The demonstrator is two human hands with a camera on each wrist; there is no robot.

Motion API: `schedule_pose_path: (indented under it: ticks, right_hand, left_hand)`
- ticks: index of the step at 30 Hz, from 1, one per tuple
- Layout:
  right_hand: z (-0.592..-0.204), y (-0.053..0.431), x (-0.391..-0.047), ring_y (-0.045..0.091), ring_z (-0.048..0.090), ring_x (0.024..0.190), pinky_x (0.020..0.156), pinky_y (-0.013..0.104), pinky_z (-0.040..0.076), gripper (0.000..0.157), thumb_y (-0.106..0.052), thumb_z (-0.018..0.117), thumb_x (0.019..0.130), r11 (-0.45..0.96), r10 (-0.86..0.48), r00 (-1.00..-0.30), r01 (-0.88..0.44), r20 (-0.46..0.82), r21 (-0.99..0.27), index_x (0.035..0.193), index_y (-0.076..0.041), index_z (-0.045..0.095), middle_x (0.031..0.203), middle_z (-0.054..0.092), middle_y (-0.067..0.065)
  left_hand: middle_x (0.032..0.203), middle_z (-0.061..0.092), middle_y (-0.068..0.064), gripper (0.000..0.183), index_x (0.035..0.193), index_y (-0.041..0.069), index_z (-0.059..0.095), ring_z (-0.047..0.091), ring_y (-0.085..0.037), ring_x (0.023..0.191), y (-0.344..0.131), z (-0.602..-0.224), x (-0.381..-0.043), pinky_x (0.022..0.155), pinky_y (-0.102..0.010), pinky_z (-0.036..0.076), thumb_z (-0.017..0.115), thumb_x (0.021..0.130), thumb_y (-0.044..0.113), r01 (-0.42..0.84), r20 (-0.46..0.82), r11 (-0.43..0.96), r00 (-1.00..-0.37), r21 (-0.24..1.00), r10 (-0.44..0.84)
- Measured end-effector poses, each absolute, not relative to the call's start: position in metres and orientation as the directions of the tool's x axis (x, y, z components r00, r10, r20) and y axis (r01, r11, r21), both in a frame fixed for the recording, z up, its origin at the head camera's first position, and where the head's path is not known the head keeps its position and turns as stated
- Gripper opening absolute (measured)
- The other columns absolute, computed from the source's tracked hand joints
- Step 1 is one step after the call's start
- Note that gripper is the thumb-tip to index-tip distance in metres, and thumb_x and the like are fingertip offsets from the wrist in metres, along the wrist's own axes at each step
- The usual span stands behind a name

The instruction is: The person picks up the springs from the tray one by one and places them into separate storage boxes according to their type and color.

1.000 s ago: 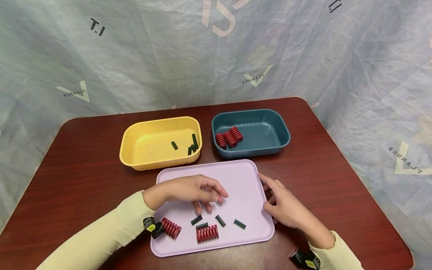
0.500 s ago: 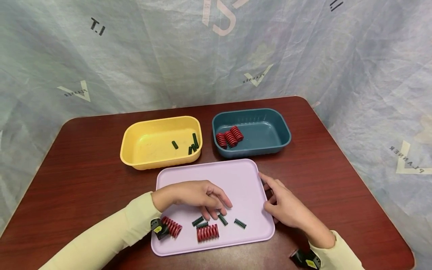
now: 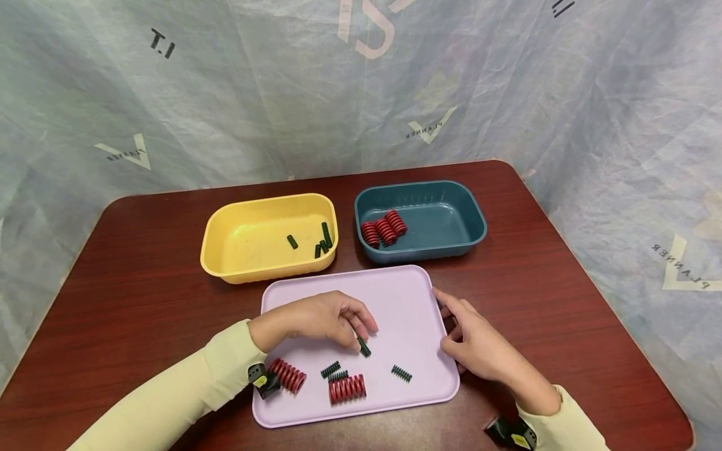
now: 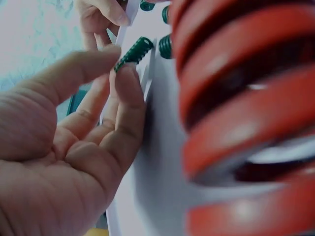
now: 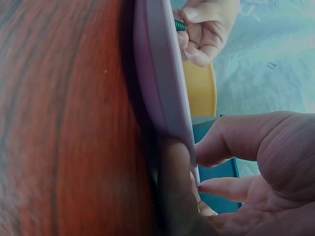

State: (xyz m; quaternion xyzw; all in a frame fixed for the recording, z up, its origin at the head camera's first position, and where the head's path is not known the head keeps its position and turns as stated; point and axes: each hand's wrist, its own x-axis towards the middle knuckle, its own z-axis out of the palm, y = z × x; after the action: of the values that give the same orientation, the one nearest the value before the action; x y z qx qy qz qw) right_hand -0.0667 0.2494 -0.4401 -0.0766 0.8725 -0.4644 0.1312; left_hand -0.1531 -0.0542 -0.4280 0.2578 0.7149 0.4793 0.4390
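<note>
Over the pink tray (image 3: 406, 307), my left hand (image 3: 316, 318) pinches a small dark green spring (image 3: 364, 347) between thumb and forefinger. The left wrist view shows that spring (image 4: 135, 53) slanting out past the fingertips. My right hand (image 3: 479, 341) grips the tray's right edge, thumb at the rim and a finger (image 5: 176, 172) beneath it. Other green springs (image 3: 402, 374) lie on the tray's near half. A large red spring (image 3: 347, 389) lies close against one of them. Another red spring (image 3: 289, 376) is near the left wrist, partly hidden by the wrist camera.
A yellow bin (image 3: 237, 272) with several green springs stands behind the tray at left. Beside it, a teal bin (image 3: 445, 250) contains three red springs (image 3: 386, 231) and a green one partly hidden under them. A grey printed curtain (image 3: 282, 94) hangs behind the brown table (image 3: 135, 263).
My left hand moved right and down to the green springs, took one between thumb and forefinger, and lifted back slightly. My right hand has stayed at the tray edge.
</note>
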Motion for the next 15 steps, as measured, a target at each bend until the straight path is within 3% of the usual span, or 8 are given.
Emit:
schedule_pose_path:
  ticks: [6,11,15]
  right_hand:
    - [-0.441,0.249,-0.066,0.02,0.066,0.076,0.041,0.033,0.056,0.083,0.014,0.056,0.083,0.549,-0.265,-0.954,-0.028,-0.142,-0.836,0.16,-0.007,0.033,0.122,0.047,0.022]
    - [-0.441,0.249,-0.066,0.02,0.066,0.077,0.041,0.033,0.056,0.083,0.014,0.056,0.083,0.548,-0.264,-0.954,-0.024,-0.146,-0.836,0.16,-0.008,0.033,0.122,0.047,0.022]
    - [-0.44,0.249,-0.066,0.02,0.066,0.077,0.042,0.033,0.056,0.083,0.014,0.057,0.084,0.55,-0.262,-0.953,-0.019,-0.151,-0.835,0.16,-0.008,0.033,0.123,0.046,0.023]
  left_hand:
    - [0.092,0.074,-0.006,0.028,0.112,-0.001,0.072,0.066,-0.01,0.077,-0.056,-0.428,-0.155,0.07,-0.02,0.053,0.073,0.086,-0.01,-0.055,-0.374,0.414,-0.547,0.909,0.749]
    - [0.088,0.074,-0.006,0.022,0.115,-0.002,0.071,0.064,-0.013,0.07,-0.06,-0.425,-0.157,0.065,-0.023,0.054,0.073,0.093,-0.001,-0.056,-0.367,0.407,-0.559,0.912,0.744]
    - [0.093,0.074,-0.007,0.023,0.118,-0.002,0.07,0.068,-0.018,0.076,-0.065,-0.419,-0.16,0.073,-0.029,0.059,0.072,0.096,0.005,-0.042,-0.338,0.382,-0.562,0.923,0.755]
